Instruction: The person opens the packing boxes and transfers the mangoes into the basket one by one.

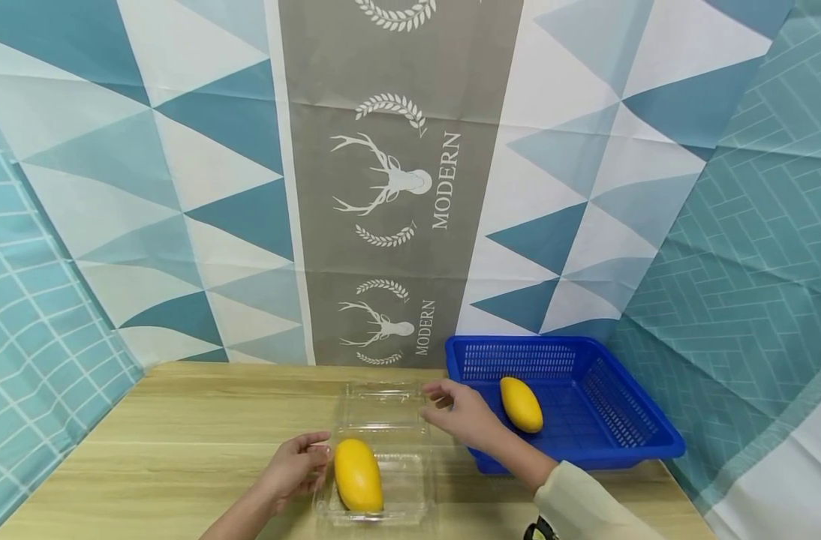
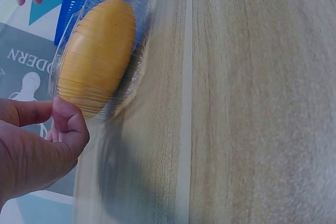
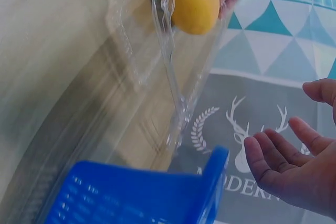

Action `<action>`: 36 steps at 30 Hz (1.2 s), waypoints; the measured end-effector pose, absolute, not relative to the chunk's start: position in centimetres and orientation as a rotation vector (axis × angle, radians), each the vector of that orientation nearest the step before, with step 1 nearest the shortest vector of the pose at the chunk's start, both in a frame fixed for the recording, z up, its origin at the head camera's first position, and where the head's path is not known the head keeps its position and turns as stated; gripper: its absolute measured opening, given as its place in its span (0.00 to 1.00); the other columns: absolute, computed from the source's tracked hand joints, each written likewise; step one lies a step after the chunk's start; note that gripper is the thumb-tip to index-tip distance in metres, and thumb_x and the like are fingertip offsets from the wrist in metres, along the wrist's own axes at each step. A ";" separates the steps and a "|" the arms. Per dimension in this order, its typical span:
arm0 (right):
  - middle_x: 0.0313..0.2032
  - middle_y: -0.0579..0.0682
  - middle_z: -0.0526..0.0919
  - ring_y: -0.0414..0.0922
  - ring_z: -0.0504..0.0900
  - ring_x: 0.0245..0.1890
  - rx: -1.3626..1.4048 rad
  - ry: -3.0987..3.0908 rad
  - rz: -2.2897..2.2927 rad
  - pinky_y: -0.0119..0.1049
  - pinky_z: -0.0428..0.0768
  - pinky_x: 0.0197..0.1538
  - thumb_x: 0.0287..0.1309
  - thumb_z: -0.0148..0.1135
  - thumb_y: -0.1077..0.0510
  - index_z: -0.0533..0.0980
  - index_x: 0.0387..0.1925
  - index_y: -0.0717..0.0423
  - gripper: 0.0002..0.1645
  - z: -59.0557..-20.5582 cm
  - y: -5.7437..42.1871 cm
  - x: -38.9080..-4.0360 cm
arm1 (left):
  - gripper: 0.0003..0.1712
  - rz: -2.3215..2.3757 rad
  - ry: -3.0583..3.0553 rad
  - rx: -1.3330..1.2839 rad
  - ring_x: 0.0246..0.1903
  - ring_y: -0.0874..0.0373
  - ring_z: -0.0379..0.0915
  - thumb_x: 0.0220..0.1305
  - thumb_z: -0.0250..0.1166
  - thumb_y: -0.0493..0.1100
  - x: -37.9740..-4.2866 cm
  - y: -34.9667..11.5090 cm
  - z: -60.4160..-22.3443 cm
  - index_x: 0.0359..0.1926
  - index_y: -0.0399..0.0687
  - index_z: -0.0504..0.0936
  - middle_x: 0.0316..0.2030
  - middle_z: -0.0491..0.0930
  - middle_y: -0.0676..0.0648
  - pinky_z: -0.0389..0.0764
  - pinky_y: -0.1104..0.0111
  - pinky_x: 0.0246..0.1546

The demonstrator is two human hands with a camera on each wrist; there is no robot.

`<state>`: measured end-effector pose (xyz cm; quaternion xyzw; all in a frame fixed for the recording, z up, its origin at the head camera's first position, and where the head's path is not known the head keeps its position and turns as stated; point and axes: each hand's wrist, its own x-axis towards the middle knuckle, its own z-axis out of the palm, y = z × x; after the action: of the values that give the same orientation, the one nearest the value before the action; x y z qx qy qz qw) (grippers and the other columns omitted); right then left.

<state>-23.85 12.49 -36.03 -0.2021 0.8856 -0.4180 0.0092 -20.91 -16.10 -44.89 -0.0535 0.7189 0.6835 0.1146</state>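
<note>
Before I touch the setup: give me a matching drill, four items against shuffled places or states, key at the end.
Items
1. Basket
2. Clear container
3. Left grip
4. Right grip

Places or states
A. At the left edge of item 2 in the head view
B. Holding nothing
C. Blue, on the right side of the table in the head view
D. Lid open, one yellow fruit inside

Pairs: 1-C, 2-D, 3-A, 4-B
</note>
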 end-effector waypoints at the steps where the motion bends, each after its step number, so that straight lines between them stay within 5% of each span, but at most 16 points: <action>1: 0.47 0.54 0.80 0.48 0.77 0.46 -0.628 2.758 -1.314 0.41 0.80 0.45 0.56 0.62 0.50 0.75 0.50 0.54 0.21 -36.1 12.2 -23.8 | 0.29 2.006 2.107 -0.157 0.27 0.59 0.69 0.62 0.55 0.33 -20.9 -16.1 -44.9 0.62 0.27 0.60 0.34 0.71 0.46 0.76 0.72 0.26; 23: 0.38 0.55 0.82 0.45 0.77 0.38 -0.629 2.675 -1.441 0.29 0.77 0.37 0.50 0.67 0.55 0.78 0.44 0.58 0.18 -39.6 7.8 -22.8 | 0.29 2.023 2.104 -0.163 0.28 0.59 0.69 0.61 0.55 0.33 -20.8 -16.1 -45.0 0.62 0.27 0.60 0.35 0.71 0.46 0.75 0.72 0.25; 36: 0.41 0.57 0.79 0.45 0.76 0.38 -0.567 2.576 -1.432 0.36 0.78 0.38 0.50 0.66 0.53 0.77 0.46 0.58 0.21 -41.7 6.2 -22.0 | 0.28 2.026 2.107 -0.164 0.29 0.58 0.70 0.61 0.55 0.34 -20.8 -16.1 -45.1 0.61 0.27 0.61 0.36 0.72 0.46 0.75 0.73 0.25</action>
<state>-22.01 6.15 -41.72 -0.1884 0.8562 -0.4760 0.0698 -20.78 -16.08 -45.11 -0.0558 0.7155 0.6881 0.1068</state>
